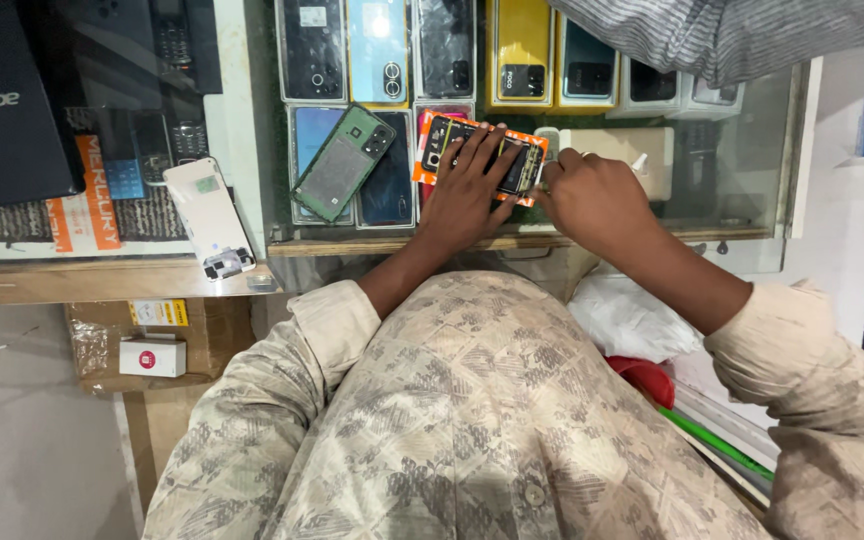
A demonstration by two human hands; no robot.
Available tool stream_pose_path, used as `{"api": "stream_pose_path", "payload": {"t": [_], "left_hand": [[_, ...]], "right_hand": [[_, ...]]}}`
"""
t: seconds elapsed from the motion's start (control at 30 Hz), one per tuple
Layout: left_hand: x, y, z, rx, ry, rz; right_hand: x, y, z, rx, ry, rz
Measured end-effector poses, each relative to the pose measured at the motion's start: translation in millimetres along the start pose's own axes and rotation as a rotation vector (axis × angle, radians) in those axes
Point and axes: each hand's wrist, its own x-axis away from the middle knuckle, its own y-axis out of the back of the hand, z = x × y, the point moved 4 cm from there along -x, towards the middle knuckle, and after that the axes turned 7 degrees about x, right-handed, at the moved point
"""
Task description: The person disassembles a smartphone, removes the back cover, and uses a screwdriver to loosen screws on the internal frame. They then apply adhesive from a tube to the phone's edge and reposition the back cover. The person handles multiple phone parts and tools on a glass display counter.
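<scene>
The glass display counter (752, 150) fills the upper part of the view, with rows of phones lying under its top and a wooden front edge running left to right. At the far left a black laptop (2, 100) lies closed on the counter.

On the glass near the middle lies an opened phone (457, 135) with its back cover off. Its frame is bright orange, and the inside is dark, with black plates and a yellow-green strip showing towards its right end. It lies flat, its long axis running left to right and tipped a little, the left end slightly farther from the person than the right. Most of its middle is hidden under the left hand.

To its left a grey-green back cover (337, 165) rests on the glass at a slant, camera cut-out at its upper right. Further left a white phone (210, 215) lies face down, camera end nearest the person.

The left hand (467, 195) is pressed flat on the opened phone, fingers spread across it, holding it down rather than gripping it. The right hand (592, 195) is curled closed just beside the phone's right end; what it pinches is too small to tell.
</scene>
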Motion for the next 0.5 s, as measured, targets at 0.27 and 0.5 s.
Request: {"api": "stream_pose_path", "payload": {"t": [0.27, 0.5], "left_hand": [[-0.1, -2.4, 2.0, -0.005, 0.005, 0.022], [-0.6, -2.3, 2.2, 0.0, 0.006, 0.029]], "right_hand": [[1.2, 1.5, 4.2, -0.044, 0.033, -0.077], [-0.9, 0.5, 5.3, 0.034, 0.008, 0.024]]}}
